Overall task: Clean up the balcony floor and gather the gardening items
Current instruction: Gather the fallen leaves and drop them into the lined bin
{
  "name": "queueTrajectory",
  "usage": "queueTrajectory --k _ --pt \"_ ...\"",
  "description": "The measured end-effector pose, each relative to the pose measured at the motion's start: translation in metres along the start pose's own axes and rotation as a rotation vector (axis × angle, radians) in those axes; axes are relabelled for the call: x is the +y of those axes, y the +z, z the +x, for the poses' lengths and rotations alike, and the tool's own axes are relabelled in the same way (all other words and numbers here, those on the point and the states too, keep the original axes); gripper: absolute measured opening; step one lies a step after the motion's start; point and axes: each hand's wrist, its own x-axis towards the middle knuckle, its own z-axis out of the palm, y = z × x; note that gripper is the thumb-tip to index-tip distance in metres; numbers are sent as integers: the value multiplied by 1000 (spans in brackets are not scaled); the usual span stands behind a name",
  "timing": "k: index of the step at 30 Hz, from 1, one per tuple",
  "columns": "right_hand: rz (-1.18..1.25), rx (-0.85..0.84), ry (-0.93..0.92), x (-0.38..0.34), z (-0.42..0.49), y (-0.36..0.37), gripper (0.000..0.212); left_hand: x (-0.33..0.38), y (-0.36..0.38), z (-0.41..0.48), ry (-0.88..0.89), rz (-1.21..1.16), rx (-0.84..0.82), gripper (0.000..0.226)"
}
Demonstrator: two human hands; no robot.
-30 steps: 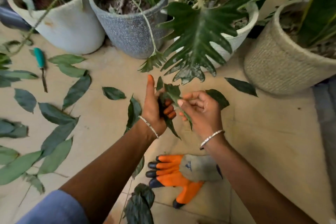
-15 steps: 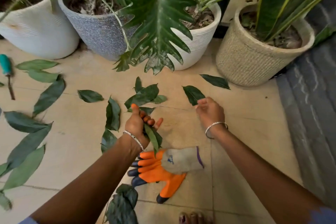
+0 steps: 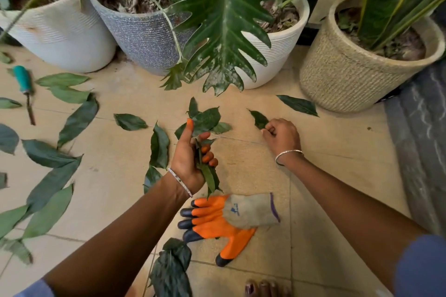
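My left hand (image 3: 190, 159) is held upright over the tiled floor, fingers closed on a small bunch of green leaves (image 3: 209, 177) that hangs out below the palm. My right hand (image 3: 281, 136) is down at the floor to the right, its fingertips pinching the near end of a dark fallen leaf (image 3: 258, 118). Many more cut leaves lie scattered on the tiles, thickest at the left (image 3: 50, 183), with a cluster (image 3: 207, 117) just beyond my left thumb. An orange and grey gardening glove (image 3: 226, 219) lies flat below my left wrist.
Several potted plants line the back: white pot (image 3: 62, 38), grey speckled pot (image 3: 144, 38), white ribbed pot (image 3: 272, 55), beige woven pot (image 3: 342, 79). A teal-handled tool (image 3: 24, 84) lies at far left. A grey mat (image 3: 420, 142) borders the right. My toes (image 3: 263, 288) show at the bottom edge.
My hands were together passing a leaf into the left hand's bunch. The right hand has since moved right and down to the floor and pinched another leaf; the view shifted right.
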Motion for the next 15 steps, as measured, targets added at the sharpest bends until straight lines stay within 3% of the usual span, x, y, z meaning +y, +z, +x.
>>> queueTrajectory --k 3,5,8,11,15 --pt "367 161 60 -45 -40 -17 10 -4 2 1 13 31 11 67" --pt "475 143 -11 -77 -73 -27 8 -5 6 3 27 61 -14 76" --pt "485 42 -175 -101 -107 -24 5 -9 17 -1 27 69 -109 68" --pt "383 -77 -291 -106 -116 -16 9 -13 22 3 20 149 -1 43" --pt "479 -194 -265 -100 -111 -26 11 -18 18 16 32 60 136 49"
